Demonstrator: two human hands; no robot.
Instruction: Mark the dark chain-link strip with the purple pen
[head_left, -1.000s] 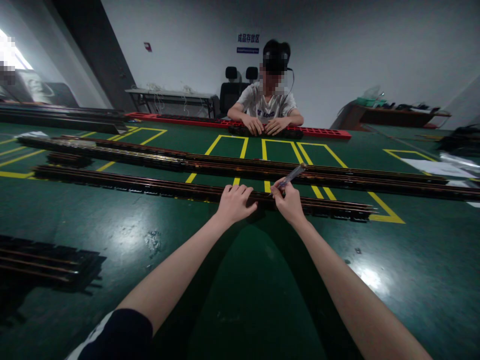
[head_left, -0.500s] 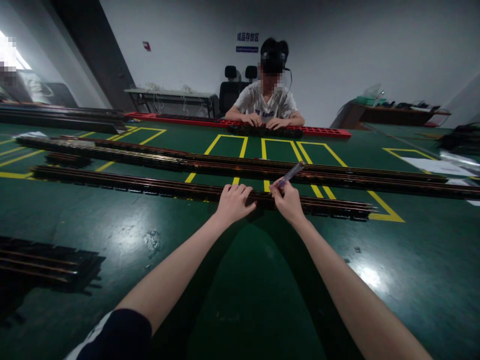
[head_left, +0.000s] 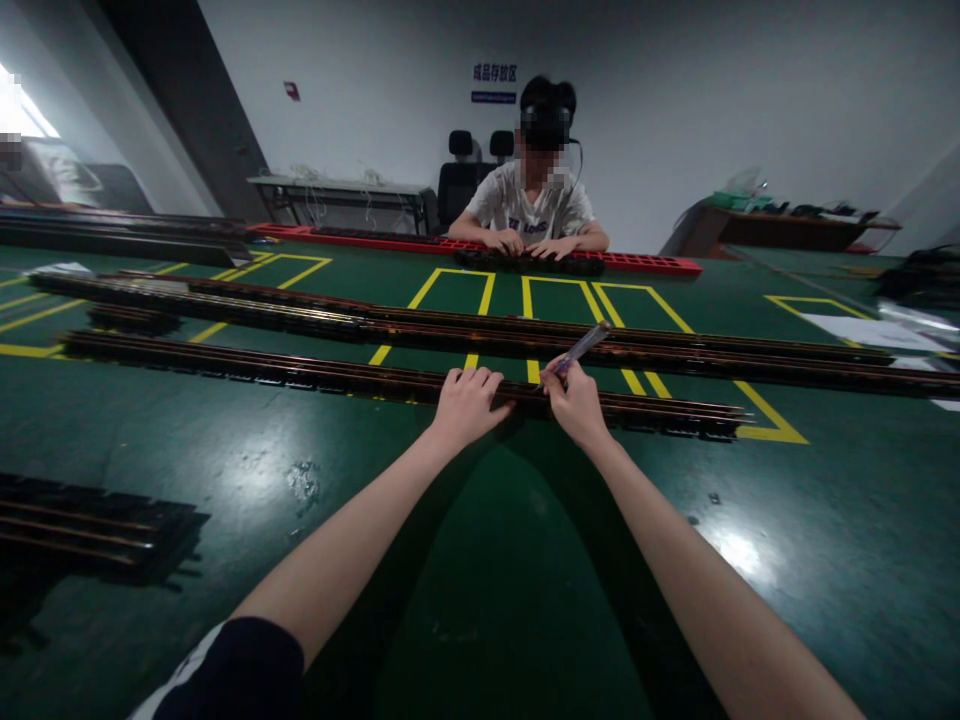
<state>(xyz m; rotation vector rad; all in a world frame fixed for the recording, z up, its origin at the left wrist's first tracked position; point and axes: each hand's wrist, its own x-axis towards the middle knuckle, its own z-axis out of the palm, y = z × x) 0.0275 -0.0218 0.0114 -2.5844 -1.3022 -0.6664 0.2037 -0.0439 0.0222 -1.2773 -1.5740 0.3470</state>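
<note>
A long black strip (head_left: 315, 375) with thin copper-coloured rods along it lies crosswise before me on the green table. My left hand (head_left: 466, 405) presses down on it, fingers bent over the top and thumb at the near side, closed on the strip. Just to the right, my right hand (head_left: 576, 400) pinches a slim screwdriver-like tool (head_left: 585, 345) with a see-through, purplish handle. The tool slants, handle end up and to the right, its lower end down at the strip between my hands. Its exact tip is too small and dark to make out.
Behind my strip lie more long black strips (head_left: 420, 330), nearly parallel. Another black bundle (head_left: 112, 530) sits at the near left. Yellow tape lines (head_left: 772, 435) mark the green table (head_left: 502, 600). Across it, a co-worker (head_left: 536, 205) handles a black piece by a red rail (head_left: 660, 265).
Both hands stay in nearly the same place on the strip. The tool's handle has shifted very slightly; the view has moved a touch.
</note>
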